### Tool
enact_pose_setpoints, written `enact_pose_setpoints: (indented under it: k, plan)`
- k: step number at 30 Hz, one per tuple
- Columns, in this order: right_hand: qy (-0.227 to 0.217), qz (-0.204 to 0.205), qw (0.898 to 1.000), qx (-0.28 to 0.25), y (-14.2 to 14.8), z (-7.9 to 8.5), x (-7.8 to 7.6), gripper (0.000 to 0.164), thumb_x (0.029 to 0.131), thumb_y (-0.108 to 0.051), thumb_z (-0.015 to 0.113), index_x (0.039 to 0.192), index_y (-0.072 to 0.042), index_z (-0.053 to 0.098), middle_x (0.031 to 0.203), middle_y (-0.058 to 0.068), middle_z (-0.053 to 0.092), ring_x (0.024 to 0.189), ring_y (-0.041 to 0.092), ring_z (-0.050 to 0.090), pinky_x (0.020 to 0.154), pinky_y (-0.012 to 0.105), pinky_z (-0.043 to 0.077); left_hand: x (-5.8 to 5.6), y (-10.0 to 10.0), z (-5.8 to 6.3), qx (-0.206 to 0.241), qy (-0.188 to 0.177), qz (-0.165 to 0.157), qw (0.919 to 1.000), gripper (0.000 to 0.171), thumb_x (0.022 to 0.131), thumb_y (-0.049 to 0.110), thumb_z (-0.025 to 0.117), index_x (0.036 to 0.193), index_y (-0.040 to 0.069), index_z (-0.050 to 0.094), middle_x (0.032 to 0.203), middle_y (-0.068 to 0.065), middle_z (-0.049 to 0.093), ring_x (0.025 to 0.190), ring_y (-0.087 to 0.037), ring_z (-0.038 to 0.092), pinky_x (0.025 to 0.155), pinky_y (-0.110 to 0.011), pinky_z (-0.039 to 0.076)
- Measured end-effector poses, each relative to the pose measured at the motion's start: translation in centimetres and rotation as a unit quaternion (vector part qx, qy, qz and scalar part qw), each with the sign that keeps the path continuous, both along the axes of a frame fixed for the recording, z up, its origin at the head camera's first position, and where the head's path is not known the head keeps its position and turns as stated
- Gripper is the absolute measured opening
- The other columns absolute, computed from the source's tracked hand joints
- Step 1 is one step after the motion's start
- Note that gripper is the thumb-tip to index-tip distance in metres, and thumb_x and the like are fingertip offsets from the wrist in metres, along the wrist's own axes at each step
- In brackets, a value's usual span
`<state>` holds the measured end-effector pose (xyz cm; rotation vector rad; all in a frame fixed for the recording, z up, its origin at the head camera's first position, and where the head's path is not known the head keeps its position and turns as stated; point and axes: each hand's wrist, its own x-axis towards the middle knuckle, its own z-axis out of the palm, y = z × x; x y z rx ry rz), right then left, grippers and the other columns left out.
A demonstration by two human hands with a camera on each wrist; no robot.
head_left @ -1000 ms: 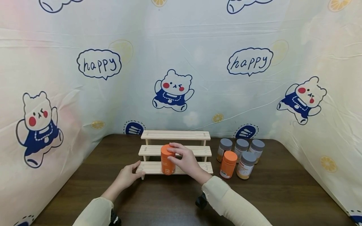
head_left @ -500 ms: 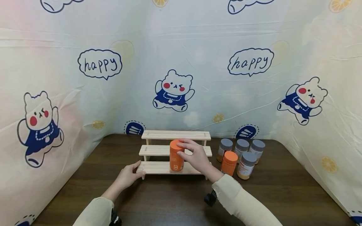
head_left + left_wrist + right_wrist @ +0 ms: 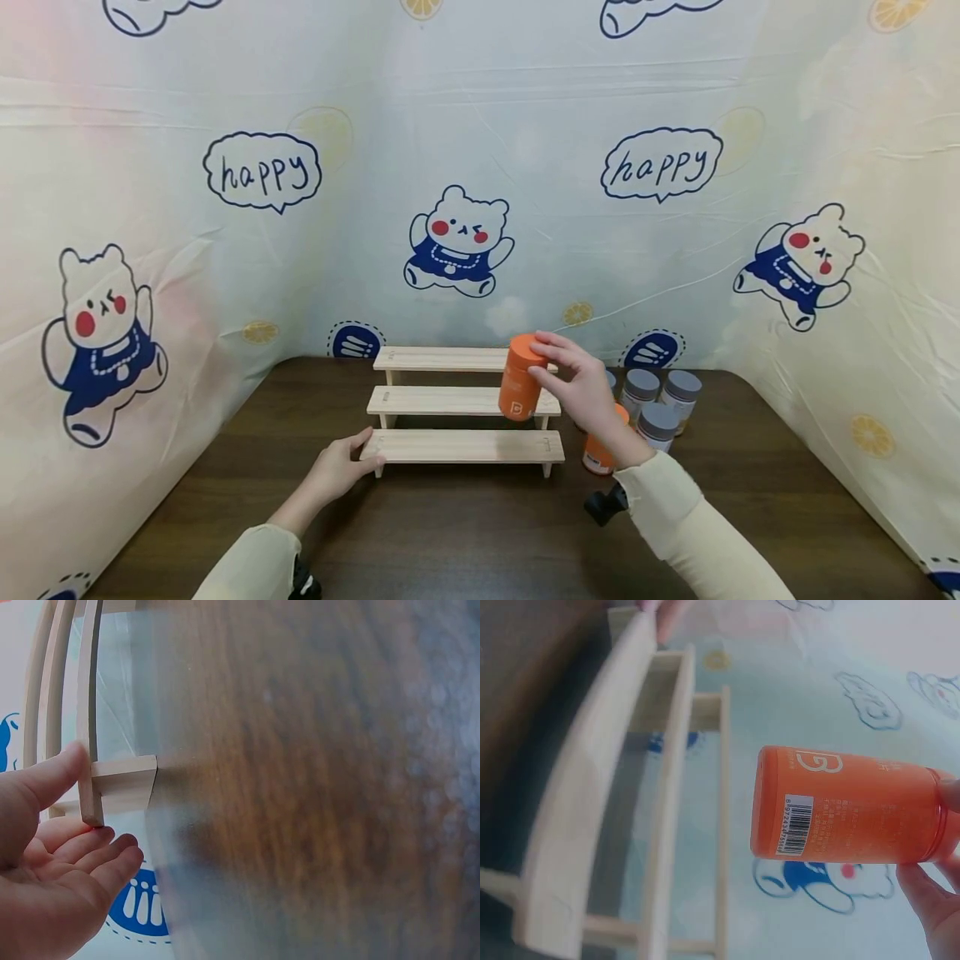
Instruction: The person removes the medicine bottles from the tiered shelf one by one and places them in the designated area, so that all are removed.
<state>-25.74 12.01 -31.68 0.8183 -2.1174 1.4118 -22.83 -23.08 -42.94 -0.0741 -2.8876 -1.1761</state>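
Observation:
My right hand [image 3: 587, 398] holds an orange bottle [image 3: 519, 382] by its cap, thumb and fingers round it. The bottle hangs slightly tilted in the air over the right part of a three-tier wooden display stand [image 3: 450, 447]. In the right wrist view a barcode label [image 3: 795, 825] shows on its side, and its base points toward the stand. My left hand [image 3: 341, 471] grips the left end of the lowest tier. In the left wrist view the thumb [image 3: 56, 778] lies against the board's end, with the fingers on its other side.
Right of the stand, another orange bottle [image 3: 597, 456] and several grey-lidded bottles [image 3: 681, 392] stand on the dark wooden table [image 3: 465, 533], partly hidden by my right hand and forearm. A patterned curtain [image 3: 360, 267] hangs behind and at both sides.
The orange bottle has been lifted off the lowest tier and carried up and to the right by my right hand. My left hand stays at the stand's left end.

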Motion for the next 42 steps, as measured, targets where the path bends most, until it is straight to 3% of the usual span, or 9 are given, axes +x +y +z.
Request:
enact_pose_setpoints:
  k: [4, 8, 11, 15, 18, 27, 34, 42]
  plan:
    - [0.0, -0.017, 1.0, -0.008, 1.6, 1.2, 0.5, 0.033, 0.082, -0.004, 0.068, 0.114, 0.002, 0.064, 0.128, 0.01, 0.053, 0.114, 0.024, 0.051, 0.088, 0.032, 0.044, -0.1, 0.0, -0.1, -0.001, 0.004, -0.001, 1.0, 0.067, 0.086, 0.027, 0.066, 0.136, -0.008, 0.037, 0.131, -0.03, 0.042, 0.118, -0.039, 0.043, 0.089, -0.052, 0.038]
    - [0.004, -0.03, 0.999, -0.018, 2.7, 3.1, 2.1, 0.032, 0.082, 0.004, 0.065, 0.113, 0.009, 0.061, 0.127, 0.019, 0.052, 0.116, 0.029, 0.049, 0.089, 0.025, 0.042, -0.1, 0.0, -0.1, 0.001, 0.006, -0.002, 1.0, 0.065, 0.086, 0.025, 0.066, 0.135, -0.008, 0.038, 0.131, -0.029, 0.043, 0.119, -0.039, 0.042, 0.09, -0.052, 0.037]
    - [0.01, -0.043, 0.999, -0.021, 4.0, 3.5, 2.2, 0.032, 0.083, 0.005, 0.064, 0.113, 0.011, 0.06, 0.126, 0.021, 0.051, 0.114, 0.025, 0.051, 0.088, 0.021, 0.042, -0.1, -0.1, -0.1, 0.0, 0.006, -0.002, 1.0, 0.065, 0.086, 0.025, 0.066, 0.135, -0.008, 0.038, 0.131, -0.029, 0.043, 0.119, -0.04, 0.042, 0.091, -0.052, 0.037]
    - [0.022, -0.068, 0.997, -0.023, 6.5, 2.7, 0.9, 0.033, 0.083, 0.0, 0.066, 0.115, 0.006, 0.061, 0.126, 0.015, 0.053, 0.106, 0.006, 0.054, 0.085, 0.02, 0.043, -0.2, -0.1, -0.2, -0.003, 0.004, -0.003, 1.0, 0.067, 0.086, 0.028, 0.065, 0.135, -0.008, 0.038, 0.131, -0.03, 0.042, 0.119, -0.04, 0.041, 0.091, -0.053, 0.036]
    - [0.025, -0.089, 0.995, -0.025, 8.0, 2.7, 0.9, 0.034, 0.083, 0.0, 0.066, 0.116, 0.005, 0.061, 0.126, 0.014, 0.054, 0.103, 0.0, 0.054, 0.083, 0.019, 0.044, -0.1, -0.1, -0.2, -0.003, 0.003, -0.002, 1.0, 0.067, 0.086, 0.028, 0.065, 0.136, -0.008, 0.038, 0.131, -0.029, 0.042, 0.119, -0.04, 0.041, 0.091, -0.053, 0.036]
    - [0.018, -0.161, 0.986, -0.049, 12.3, 2.5, 1.1, 0.035, 0.082, 0.0, 0.067, 0.115, 0.007, 0.061, 0.126, 0.016, 0.054, 0.104, 0.001, 0.054, 0.083, 0.015, 0.042, -0.2, 0.0, -0.1, -0.002, 0.0, -0.004, 1.0, 0.069, 0.086, 0.031, 0.065, 0.136, -0.008, 0.037, 0.132, -0.03, 0.041, 0.12, -0.041, 0.04, 0.091, -0.053, 0.036]
    - [-0.02, -0.232, 0.971, -0.061, 15.4, 1.5, 1.5, 0.038, 0.085, -0.006, 0.065, 0.121, 0.005, 0.058, 0.129, 0.009, 0.052, 0.106, 0.003, 0.053, 0.084, 0.014, 0.04, -0.2, -0.1, 0.0, -0.001, -0.009, -0.002, 1.0, 0.07, 0.086, 0.032, 0.065, 0.136, -0.008, 0.036, 0.133, -0.029, 0.04, 0.12, -0.04, 0.04, 0.091, -0.053, 0.036]
    - [-0.053, -0.282, 0.955, -0.076, 18.8, -0.2, 1.6, 0.04, 0.087, -0.011, 0.064, 0.124, 0.002, 0.056, 0.131, 0.004, 0.051, 0.108, 0.004, 0.053, 0.082, 0.011, 0.04, -0.2, 0.0, 0.0, 0.001, -0.01, -0.002, 0.9999, 0.07, 0.087, 0.032, 0.065, 0.136, -0.008, 0.036, 0.133, -0.029, 0.039, 0.12, -0.041, 0.039, 0.091, -0.055, 0.035]
